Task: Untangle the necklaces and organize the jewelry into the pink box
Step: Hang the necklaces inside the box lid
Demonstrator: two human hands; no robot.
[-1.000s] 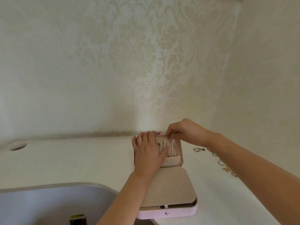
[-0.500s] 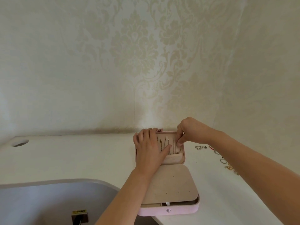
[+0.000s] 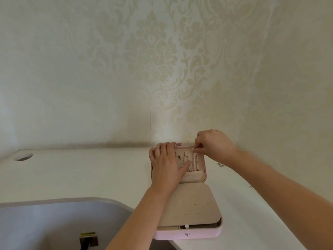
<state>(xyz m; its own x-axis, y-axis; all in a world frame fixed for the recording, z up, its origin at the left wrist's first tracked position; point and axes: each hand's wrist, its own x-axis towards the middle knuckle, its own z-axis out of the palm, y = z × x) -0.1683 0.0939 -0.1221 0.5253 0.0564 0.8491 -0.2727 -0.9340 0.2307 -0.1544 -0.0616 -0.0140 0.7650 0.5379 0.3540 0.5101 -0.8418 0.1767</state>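
Pink box (image 3: pixel 198 233) sits open on the counter (image 3: pixel 90 174), necklaces (image 3: pixel 196 162) strung in its lid. Left hand (image 3: pixel 167 166) lies flat on them; right hand (image 3: pixel 212 145) pinches one at the top. Lose that pinch and it probably slides into its neighbours and knots up.

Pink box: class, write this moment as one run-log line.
pink box: open on counter | left hand: flat on lid | right hand: pinches necklace at lid top
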